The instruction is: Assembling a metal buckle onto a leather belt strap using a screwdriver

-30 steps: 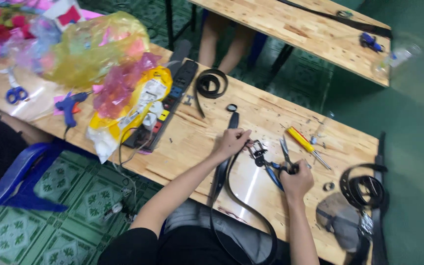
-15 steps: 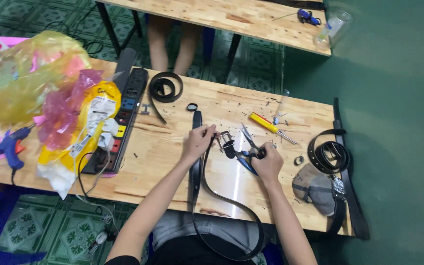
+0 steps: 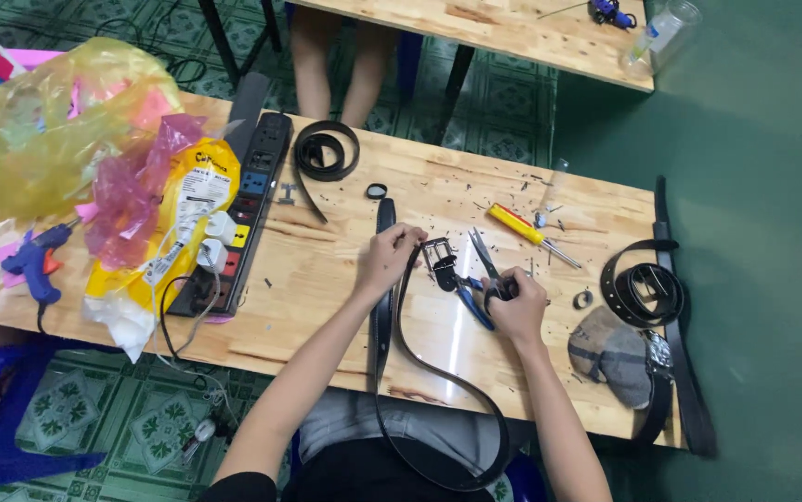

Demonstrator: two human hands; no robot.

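**Belt and buckle held at the middle of the bench**

A long black leather belt [image 3: 392, 325] lies across the middle of the light wooden workbench [image 3: 327, 279], its far end toward the back edge and its length looping down over the near edge into the person's lap. At its buckle end sits a square silver metal buckle [image 3: 439, 253]. The left hand [image 3: 388, 257] is closed on the strap just beside the buckle, fingers pinching it. The right hand [image 3: 515, 302] is clenched around something small and dark; what exactly it grips cannot be told. Blue-handled pliers [image 3: 472, 296] lie between the two hands, touching the right one.

Just beyond lies a yellow-handled screwdriver [image 3: 522, 226]. A coiled black belt [image 3: 327, 151] rests near the back edge, beside a black power strip [image 3: 243, 209]. At the right end lie another rolled black belt [image 3: 643, 293] and a grey cloth cap [image 3: 610, 353]. Far left, a blue glue gun [image 3: 37, 265] sits below crumpled yellow and pink plastic bags [image 3: 76, 139].
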